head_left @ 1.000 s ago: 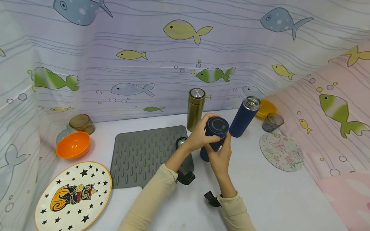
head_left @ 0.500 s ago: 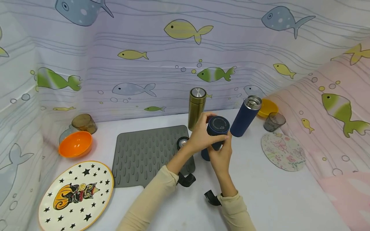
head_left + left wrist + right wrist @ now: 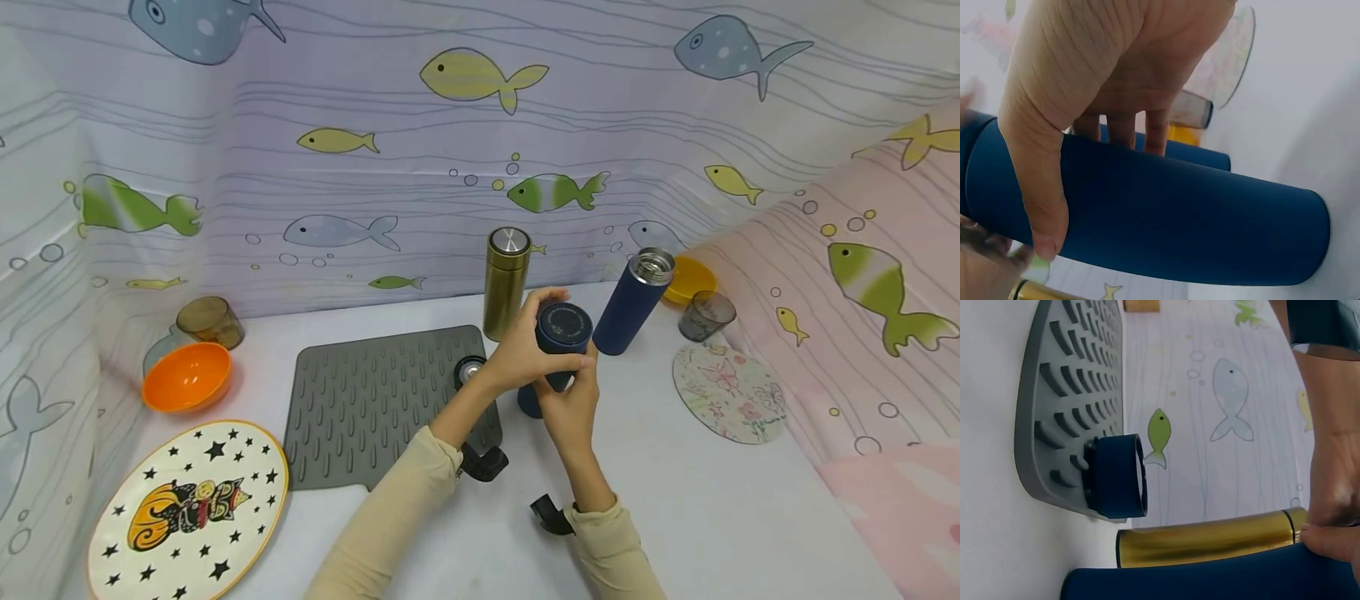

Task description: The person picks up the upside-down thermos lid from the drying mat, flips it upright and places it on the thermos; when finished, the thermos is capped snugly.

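A dark blue thermos (image 3: 1197,212) stands upright on the white table, its round dark lid (image 3: 564,323) facing up in the head view. My left hand (image 3: 519,354) grips it around the lid, thumb across the front. Lower down, my right hand (image 3: 572,408) holds the body, and the left wrist view shows that hand's thumb on one side and fingers (image 3: 1121,128) on the other. Behind it to the right is a second blue thermos (image 3: 633,304) with a bare steel mouth. A blue cap (image 3: 1119,477) lies on the grey drying mat (image 3: 1035,456).
A gold thermos (image 3: 505,287) stands just behind my left hand. Leftward are an orange bowl (image 3: 187,377), a brown cup (image 3: 210,322) and a star-patterned plate (image 3: 247,508). At the right are a yellow bowl (image 3: 690,279), a grey cup (image 3: 707,317) and a floral round mat (image 3: 727,396).
My left thumb has slid rightward across the front of the thermos. Markings on the lid's top have turned slightly. My right hand keeps its hold on the body.
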The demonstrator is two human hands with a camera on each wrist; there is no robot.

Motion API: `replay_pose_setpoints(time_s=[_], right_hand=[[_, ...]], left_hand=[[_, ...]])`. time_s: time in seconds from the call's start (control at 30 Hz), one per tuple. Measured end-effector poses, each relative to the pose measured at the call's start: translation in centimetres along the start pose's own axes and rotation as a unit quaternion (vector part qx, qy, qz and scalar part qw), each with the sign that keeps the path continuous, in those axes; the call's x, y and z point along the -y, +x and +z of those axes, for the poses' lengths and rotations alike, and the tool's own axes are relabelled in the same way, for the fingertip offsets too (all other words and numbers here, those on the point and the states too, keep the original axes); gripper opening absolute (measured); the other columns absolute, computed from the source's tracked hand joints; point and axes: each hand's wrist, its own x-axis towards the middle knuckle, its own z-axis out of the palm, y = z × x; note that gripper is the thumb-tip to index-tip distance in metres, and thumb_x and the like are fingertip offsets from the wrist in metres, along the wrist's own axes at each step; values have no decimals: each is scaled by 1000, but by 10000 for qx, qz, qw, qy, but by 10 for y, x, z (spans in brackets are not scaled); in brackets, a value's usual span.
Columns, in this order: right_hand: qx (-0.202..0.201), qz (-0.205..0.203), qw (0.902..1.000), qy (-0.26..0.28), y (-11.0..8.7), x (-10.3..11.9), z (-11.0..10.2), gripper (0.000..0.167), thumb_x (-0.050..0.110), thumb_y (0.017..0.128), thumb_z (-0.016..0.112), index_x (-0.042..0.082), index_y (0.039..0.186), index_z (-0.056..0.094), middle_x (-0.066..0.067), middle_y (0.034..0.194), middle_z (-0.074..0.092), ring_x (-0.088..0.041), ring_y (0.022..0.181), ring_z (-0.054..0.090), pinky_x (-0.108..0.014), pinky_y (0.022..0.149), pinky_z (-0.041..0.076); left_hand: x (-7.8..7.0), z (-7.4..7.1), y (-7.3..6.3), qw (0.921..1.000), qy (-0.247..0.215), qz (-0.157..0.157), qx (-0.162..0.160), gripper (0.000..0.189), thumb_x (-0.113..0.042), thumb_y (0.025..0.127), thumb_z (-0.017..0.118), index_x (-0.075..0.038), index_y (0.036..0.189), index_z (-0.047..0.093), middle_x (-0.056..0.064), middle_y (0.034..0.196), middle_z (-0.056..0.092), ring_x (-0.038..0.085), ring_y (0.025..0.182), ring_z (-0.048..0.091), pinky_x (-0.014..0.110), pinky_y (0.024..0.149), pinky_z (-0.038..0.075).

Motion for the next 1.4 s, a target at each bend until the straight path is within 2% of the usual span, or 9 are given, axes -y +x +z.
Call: replay_pose_setpoints(time_s=[0.4,0.53,0.63,0.73,0.87,1.0,1.17,1.27,1.4], right_hand=[[1106,141,9938,38,10,10,-16,73,-5,77,80,-5,139,42,-25,130,59,-41,119,59,-55,101,46],[1208,383,9919,63,12,-10,-15,72,-5,78,80,-1,139,43,-21,131,59,-36,120,59,-50,102,47],[1097,373,9933,-25,12,-15,-13,66,-6,78,79,-1,135,45,-20,127,60,-34,118,60,-48,100,48],[1054,164,9943,0,14,-16,-13,67,-4,77,81,0,134,47,-20,126,62,-35,116,61,-50,98,49],[1278,-82,9917,110,18,-17,-15,77,2,76,84,4,142,43,-18,132,60,-33,119,61,-52,97,49],[1535,-70,9881,-73,20,-16,-17,80,3,76,85,5,143,42,-15,131,61,-30,116,62,-48,96,50],[1684,-33,9855,-202,21,-15,-16,78,3,76,85,1,141,42,-17,128,62,-33,112,64,-49,94,51],[1615,85,9866,-220,26,-16,-16,78,4,75,85,-1,140,42,-19,128,62,-34,112,64,-50,94,52],[1050,400,9933,-279,52,-19,-17,77,8,75,86,-2,138,42,-21,124,62,-36,109,64,-49,91,51]], left_hand=[[2,-28,16,9817,-1112,-79,1547,70,10,75,68,7,139,41,24,135,49,23,116,57,36,101,49],[2,-17,10,9971,-79,-152,746,82,-5,77,79,-3,146,36,14,144,45,24,125,52,35,106,45],[0,-5,3,9957,871,-218,-227,85,-20,73,87,-9,143,39,9,140,49,22,120,55,32,101,47],[1,-4,3,9970,686,-53,-359,73,-16,75,85,-7,137,47,13,129,58,23,110,61,33,94,51],[6,-22,14,9955,-563,193,741,64,6,75,77,2,133,51,17,123,62,21,107,63,34,95,53],[13,-40,26,9692,-1496,185,1946,64,12,72,72,8,132,49,9,123,62,20,113,61,41,102,49],[17,-48,32,9526,-1702,80,2520,64,4,70,73,6,130,51,9,124,63,26,117,60,46,105,46],[17,-50,25,9669,-1517,9,2053,69,1,75,74,4,138,47,15,138,55,25,129,53,47,113,38],[13,-59,-4,9956,-843,-78,395,74,1,82,74,-3,148,40,14,153,42,22,143,39,45,121,26]])
